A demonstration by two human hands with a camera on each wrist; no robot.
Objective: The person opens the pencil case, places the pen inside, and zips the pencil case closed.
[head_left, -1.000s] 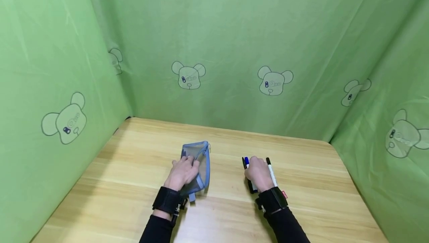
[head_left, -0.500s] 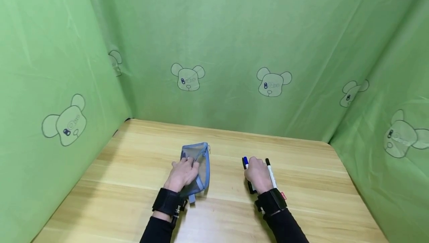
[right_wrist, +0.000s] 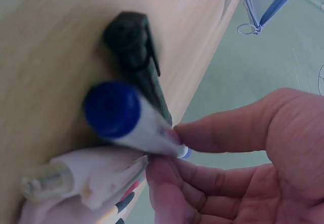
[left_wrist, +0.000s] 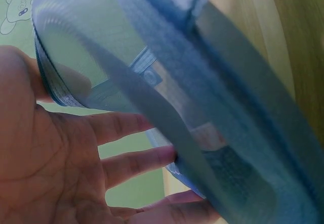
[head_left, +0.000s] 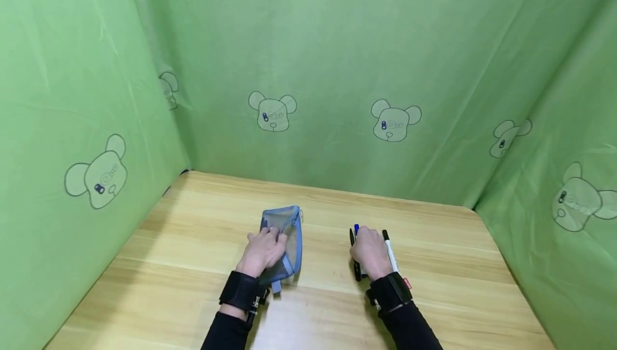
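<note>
My left hand holds a blue-edged mesh pencil pouch on the table. In the left wrist view the thumb shows through the mesh, and the fingertips reach behind the pouch's band. My right hand pinches a white marker with a blue end between thumb and fingers. Right beside that marker lies a black pen with a clip. On the other side is a white pen with a clear tip. A black-capped white marker lies to the right of the hand.
A small red tag-like piece shows beside the right wrist. The wooden table carries everything. Green cloth printed with bear heads stands around the back and sides.
The right hand has shifted very slightly left, and the black pen beside it has turned a little. The blue end has moved slightly right. The left hand and pouch stay put.
</note>
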